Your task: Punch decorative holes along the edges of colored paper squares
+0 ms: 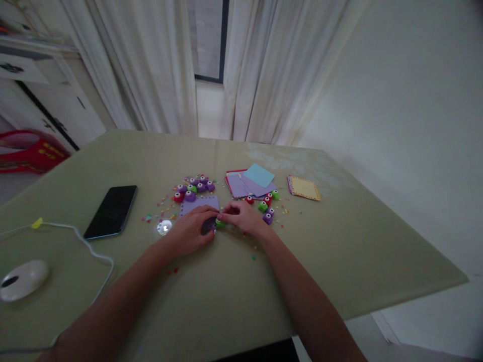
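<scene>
Left hand: grip unclear | right hand: pinching green figure | table's right edge open

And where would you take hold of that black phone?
Probably by its two long edges, midway along, coming from above: the black phone lies flat, is narrowest across them, and the white cable passes by its near end.

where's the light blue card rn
In the head view, the light blue card lies just right of centre, on top of the purple cards, beyond the right hand.
</scene>
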The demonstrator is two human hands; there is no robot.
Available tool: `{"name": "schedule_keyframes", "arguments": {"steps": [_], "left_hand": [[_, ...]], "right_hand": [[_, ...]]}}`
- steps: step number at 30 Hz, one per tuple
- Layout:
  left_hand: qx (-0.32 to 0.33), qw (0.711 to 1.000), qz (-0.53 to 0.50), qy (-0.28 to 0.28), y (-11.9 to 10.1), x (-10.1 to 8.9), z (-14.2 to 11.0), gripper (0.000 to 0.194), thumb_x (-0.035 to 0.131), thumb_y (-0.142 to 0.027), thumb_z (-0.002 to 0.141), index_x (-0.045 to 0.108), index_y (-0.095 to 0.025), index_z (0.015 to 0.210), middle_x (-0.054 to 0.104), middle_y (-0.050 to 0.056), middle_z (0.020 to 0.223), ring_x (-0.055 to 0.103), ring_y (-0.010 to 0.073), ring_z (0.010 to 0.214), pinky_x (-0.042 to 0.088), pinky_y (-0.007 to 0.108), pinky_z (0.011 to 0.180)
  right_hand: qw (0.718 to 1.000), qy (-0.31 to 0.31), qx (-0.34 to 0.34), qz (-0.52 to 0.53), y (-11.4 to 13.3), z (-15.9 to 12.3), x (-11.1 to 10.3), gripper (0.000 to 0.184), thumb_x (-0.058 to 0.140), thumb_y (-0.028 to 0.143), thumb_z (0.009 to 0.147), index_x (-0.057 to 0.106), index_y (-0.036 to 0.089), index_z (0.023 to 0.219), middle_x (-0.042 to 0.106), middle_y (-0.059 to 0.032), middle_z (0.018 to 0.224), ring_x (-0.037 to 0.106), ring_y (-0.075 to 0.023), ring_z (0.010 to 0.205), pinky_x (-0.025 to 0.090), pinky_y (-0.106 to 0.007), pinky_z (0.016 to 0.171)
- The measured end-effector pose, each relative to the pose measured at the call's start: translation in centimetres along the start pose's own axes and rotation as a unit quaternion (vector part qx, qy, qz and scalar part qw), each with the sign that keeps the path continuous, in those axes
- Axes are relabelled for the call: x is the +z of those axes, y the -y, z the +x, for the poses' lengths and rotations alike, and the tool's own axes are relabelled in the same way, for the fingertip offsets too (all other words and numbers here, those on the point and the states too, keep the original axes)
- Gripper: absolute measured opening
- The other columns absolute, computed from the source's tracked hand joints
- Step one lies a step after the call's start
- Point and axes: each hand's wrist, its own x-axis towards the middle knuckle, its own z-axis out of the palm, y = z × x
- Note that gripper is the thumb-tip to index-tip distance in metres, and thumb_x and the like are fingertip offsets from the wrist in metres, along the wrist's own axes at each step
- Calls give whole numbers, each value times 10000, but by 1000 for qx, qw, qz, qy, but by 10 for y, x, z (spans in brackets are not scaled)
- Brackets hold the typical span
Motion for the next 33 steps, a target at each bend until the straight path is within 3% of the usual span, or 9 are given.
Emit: {"name": "schedule_keyframes", "arguments": {"steps": [18, 24, 33], "left_hand": [[8, 1000, 1, -5, 2, 2, 0, 436, 623, -159, 836, 700, -200, 1263, 707, 101, 1319, 657, 281, 1232, 503, 411, 1119], [1, 1000, 8, -6, 2, 4, 0, 354, 649, -260, 919, 703, -196, 1263, 711, 106, 1315, 661, 293, 1222, 515, 438, 1097], [-1, 1000, 5, -7, 3, 4, 0, 339, 641, -282, 945, 700, -199, 1268, 708, 110, 1323, 658, 286, 1225, 506, 431, 1102]], "right_hand": [[1000, -3, -4, -17, 3, -2, -1, 416, 908, 525, 764, 748, 144, 815, 639, 20, 699, 532, -120, 651, 397, -254, 623], [1000, 1, -7, -6, -2, 1, -1, 428, 915, 528, 747, 745, 142, 822, 647, 20, 706, 536, -120, 652, 400, -253, 622], [1000, -2, 4, -8, 4, -2, -1, 396, 908, 503, 754, 743, 148, 818, 650, 13, 707, 540, -124, 654, 403, -256, 630]]}}
